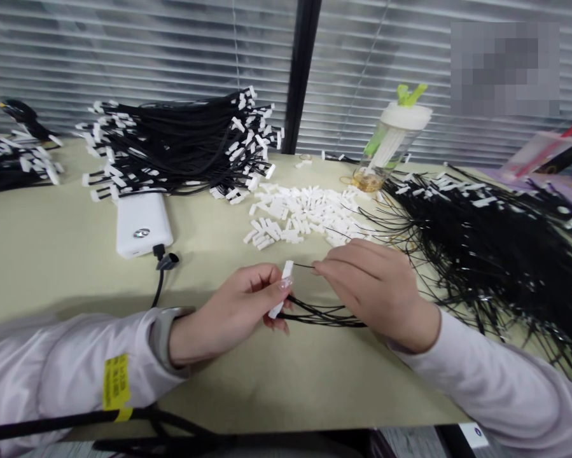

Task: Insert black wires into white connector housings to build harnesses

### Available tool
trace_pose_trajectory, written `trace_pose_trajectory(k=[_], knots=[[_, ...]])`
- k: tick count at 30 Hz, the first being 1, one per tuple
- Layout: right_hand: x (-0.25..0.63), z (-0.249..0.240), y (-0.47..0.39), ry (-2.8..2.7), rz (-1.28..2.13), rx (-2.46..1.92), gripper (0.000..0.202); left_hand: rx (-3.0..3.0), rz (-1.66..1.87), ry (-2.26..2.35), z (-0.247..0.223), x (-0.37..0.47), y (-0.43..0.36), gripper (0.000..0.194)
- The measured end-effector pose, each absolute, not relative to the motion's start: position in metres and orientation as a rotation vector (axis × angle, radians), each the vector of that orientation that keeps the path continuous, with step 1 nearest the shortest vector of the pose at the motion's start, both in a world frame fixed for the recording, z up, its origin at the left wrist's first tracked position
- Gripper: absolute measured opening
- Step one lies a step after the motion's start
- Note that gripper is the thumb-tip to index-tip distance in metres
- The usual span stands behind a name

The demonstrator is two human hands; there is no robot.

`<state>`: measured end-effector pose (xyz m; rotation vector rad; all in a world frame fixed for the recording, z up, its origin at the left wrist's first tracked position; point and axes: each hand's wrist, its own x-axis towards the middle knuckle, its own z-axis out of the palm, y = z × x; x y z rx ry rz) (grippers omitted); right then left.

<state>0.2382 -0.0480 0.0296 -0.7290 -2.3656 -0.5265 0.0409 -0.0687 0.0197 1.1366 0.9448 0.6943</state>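
Near the middle of the table, my left hand (247, 305) pinches a white connector (288, 270) between thumb and fingers. Several black wires (319, 313) run from the connector's lower part to the right, passing beneath my right hand (374, 286). The fingers of my right hand are pressed together on a thin black wire (305, 265), whose end points left at the connector's upper part. Whether that end touches the connector is too small to tell. Behind my hands lies a pile of loose white connectors (309, 210).
A large bundle of black cables (171, 143) stands at the back left, above a white power bank (142, 222) with a cord. Loose black wires (505, 261) cover the right side. A clear bottle (390, 143) stands at the back. The table's front edge (314, 427) is close.
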Motion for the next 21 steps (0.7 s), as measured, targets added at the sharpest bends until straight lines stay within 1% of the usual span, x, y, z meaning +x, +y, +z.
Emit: trace_pose_trajectory(k=[15, 17, 21], knots=[[0.229, 0.028, -0.049, -2.374, -0.512, -0.645, 0.006, 1.191, 0.586, 0.847, 0.015, 0.035, -0.068, 0.021], [0.228, 0.032, -0.047, -2.339, -0.4, -0.719, 0.005, 1.206, 0.633, 0.867, 0.015, 0.036, -0.068, 0.021], [0.241, 0.044, -0.034, -2.099, 0.059, -1.191, 0.025, 1.132, 0.839, 0.895, 0.01, 0.038, -0.065, 0.018]])
